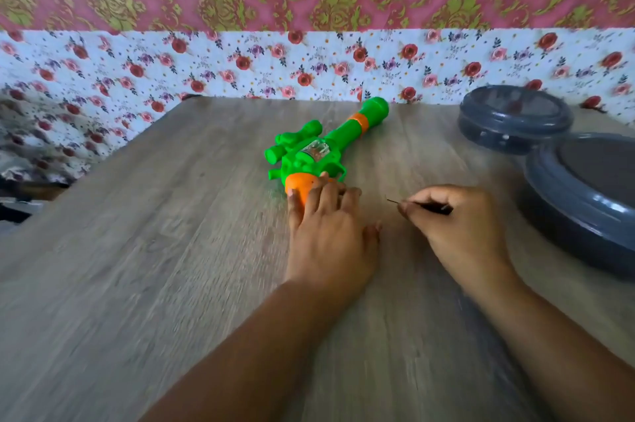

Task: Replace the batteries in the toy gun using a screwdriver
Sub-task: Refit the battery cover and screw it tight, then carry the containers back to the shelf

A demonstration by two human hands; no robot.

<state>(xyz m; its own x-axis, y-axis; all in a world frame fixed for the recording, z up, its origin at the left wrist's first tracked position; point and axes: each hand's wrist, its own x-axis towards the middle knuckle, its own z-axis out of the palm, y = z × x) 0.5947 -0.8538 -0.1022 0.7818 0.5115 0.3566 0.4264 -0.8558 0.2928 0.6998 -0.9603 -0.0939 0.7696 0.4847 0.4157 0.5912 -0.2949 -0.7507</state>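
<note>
Currently toy gun [326, 146] lies flat mid-desk [171, 267], barrel toward 1 o'clock, compartment apparently unopened; every step seems left. Left hand [330, 232] rests straight fingers [311, 201] on its orange grip. Right hand [457, 225], at 3 o'clock of it, pinches screwdriver [421, 205], tip pointing 9 o'clock. Grey containers [584, 187] beyond.
</note>
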